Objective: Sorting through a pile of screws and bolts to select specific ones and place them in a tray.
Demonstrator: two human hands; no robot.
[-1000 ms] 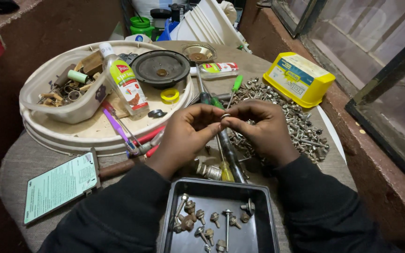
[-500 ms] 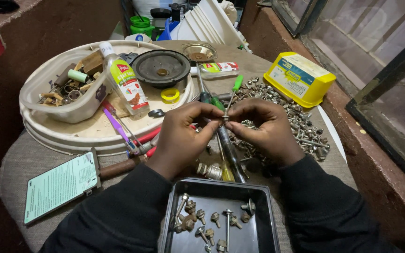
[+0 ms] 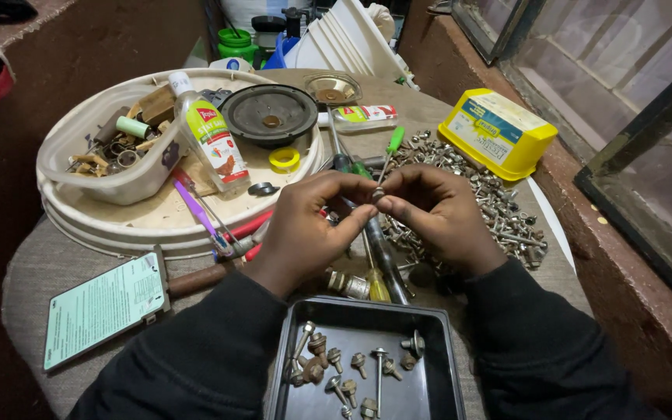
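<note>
At frame centre, above the black rectangular plastic tray (image 3: 437, 365) of sorted bolts, the left hand (image 3: 305, 225) and right hand (image 3: 437, 214) meet, wrists resting low. Fingertips of both pinch one small metal bolt (image 3: 379, 194), seemingly threading its nut; the next turn needs a steady grip.

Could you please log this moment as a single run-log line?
left hand + right hand: pinching small screw | below: black tray of bolts | right: screw pile
</note>
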